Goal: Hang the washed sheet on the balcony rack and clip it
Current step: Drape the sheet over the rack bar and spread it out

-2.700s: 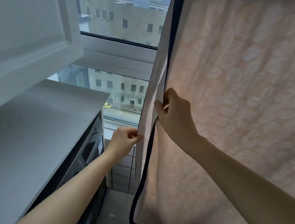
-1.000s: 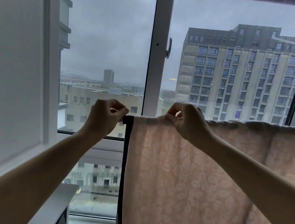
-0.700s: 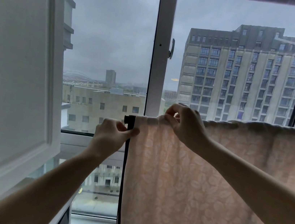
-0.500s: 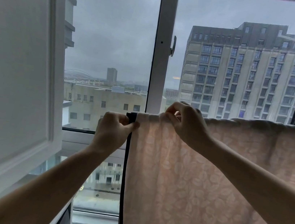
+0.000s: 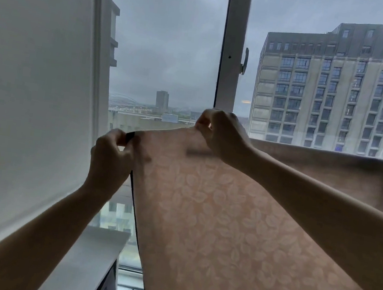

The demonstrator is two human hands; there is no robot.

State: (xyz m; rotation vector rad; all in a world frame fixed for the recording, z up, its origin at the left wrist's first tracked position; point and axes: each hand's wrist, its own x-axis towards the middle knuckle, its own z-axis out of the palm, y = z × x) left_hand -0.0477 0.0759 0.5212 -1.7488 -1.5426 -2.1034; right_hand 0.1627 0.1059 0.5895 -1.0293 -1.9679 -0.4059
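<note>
Head view is showing the pink leaf-patterned sheet [image 5: 235, 224] draping across the middle and lower right of the frame, its top edge at mid-height. The left hand [image 5: 111, 158] is pinching the dark-trimmed corner at centre left; the right hand [image 5: 221, 134] is pinching the top edge at centre. Pulling the edge taut and level between both hands should be smoothing the fold before clipping. The rack itself is lying hidden under the cloth, no clips are showing, and motion blur is smearing both grips.
</note>
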